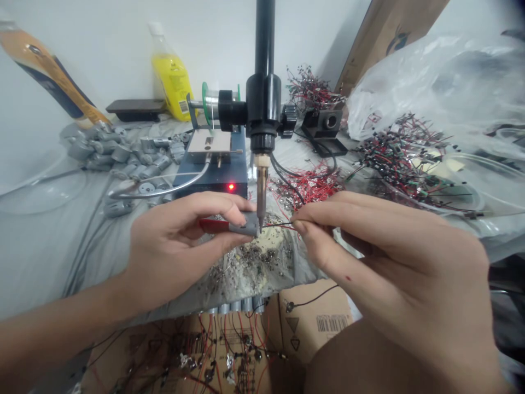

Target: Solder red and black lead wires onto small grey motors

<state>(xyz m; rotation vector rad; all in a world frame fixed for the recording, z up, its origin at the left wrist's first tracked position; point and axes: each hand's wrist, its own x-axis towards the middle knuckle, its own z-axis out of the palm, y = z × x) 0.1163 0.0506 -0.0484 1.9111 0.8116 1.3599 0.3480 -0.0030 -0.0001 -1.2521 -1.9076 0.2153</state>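
Observation:
My left hand [184, 235] is closed around a small grey cylindrical motor [240, 224], with a red strip showing behind it. The motor's end faces right, at the tip of an upright soldering iron [261, 200] clamped to a black stand [264, 104]. Between thumb and forefinger, my right hand [369, 262] pinches a thin black wire [280, 224]. The wire's far end reaches the motor's end beside the iron's tip. Whether the tip touches the motor I cannot tell. Behind them is a blue solder feeder [213, 178] with a glowing red light and a solder spool [210, 104].
Loose grey motors [123, 153] are heaped at the left. Red wires [307, 183] and a pile of black and red wires [410, 156] lie at the right. A cardboard box [311, 323] with wired motors stands below the table edge. A yellow bottle [172, 82] is behind.

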